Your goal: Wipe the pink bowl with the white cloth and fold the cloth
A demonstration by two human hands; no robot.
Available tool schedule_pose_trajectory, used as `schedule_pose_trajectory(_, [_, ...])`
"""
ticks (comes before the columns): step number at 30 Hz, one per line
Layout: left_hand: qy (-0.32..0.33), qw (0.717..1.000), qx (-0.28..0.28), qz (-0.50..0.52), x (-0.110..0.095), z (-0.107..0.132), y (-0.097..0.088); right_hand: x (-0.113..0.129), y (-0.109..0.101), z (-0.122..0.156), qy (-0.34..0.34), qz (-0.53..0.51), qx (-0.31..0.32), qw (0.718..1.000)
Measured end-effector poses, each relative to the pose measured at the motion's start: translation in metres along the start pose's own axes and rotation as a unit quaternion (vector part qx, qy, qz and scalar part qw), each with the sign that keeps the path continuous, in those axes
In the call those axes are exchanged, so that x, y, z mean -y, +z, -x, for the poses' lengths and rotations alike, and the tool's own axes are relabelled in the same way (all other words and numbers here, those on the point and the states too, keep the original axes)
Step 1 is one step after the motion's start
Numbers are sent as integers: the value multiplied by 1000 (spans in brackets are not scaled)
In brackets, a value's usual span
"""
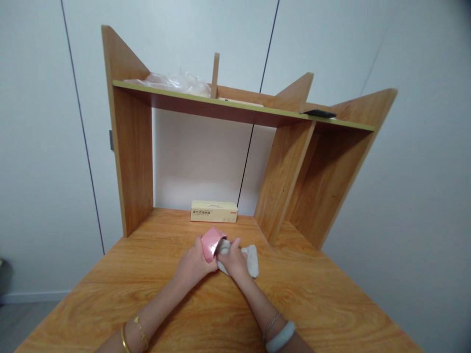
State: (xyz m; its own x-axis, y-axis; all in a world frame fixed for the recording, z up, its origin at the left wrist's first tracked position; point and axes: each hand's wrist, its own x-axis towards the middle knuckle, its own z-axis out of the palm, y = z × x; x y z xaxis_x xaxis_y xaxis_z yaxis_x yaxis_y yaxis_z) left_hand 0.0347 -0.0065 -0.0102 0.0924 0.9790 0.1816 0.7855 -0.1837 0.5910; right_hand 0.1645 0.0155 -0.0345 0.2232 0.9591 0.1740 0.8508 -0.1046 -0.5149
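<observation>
My left hand [192, 267] is closed around a pink cup [211, 242], tilted so its mouth faces right. My right hand [233, 260] grips a whitish cloth [251, 261] and presses part of it into the cup's mouth. Both hands hover just above the wooden desk [147, 299], near its middle. Gold bangles sit on my left wrist, a pale bangle and a thin bracelet on my right.
A beige box [214, 211] with a red stripe lies at the back of the desk under the wooden hutch [132, 162]. On the upper shelf rest crumpled clear plastic [172, 81] and a dark flat object [320, 113]. White wall panels stand behind.
</observation>
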Motion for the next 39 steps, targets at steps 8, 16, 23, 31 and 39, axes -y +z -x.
schedule_pose_trajectory(8, [-9, 1000, -10, 23, 4, 0, 3, 0, -8, -7, -112, 49, -130, 984])
schedule_pose_trajectory(16, [-10, 1000, -10, 25, 1, 2, 1, -8, -5, -3, -13, 18, -22, 1000])
schedule_pose_trajectory(23, [4, 1000, -7, 1, -7, 8, -2, -3, -16, -4, -146, 42, -134, 979])
schedule_pose_trajectory(31, [0, 1000, 5, 3, -2, 6, -1, -9, -7, 3, -21, 42, -13, 999])
schedule_pose_trajectory(39, [-2, 1000, -6, -4, -6, 9, -3, -5, -14, -2, -164, 50, -161, 972])
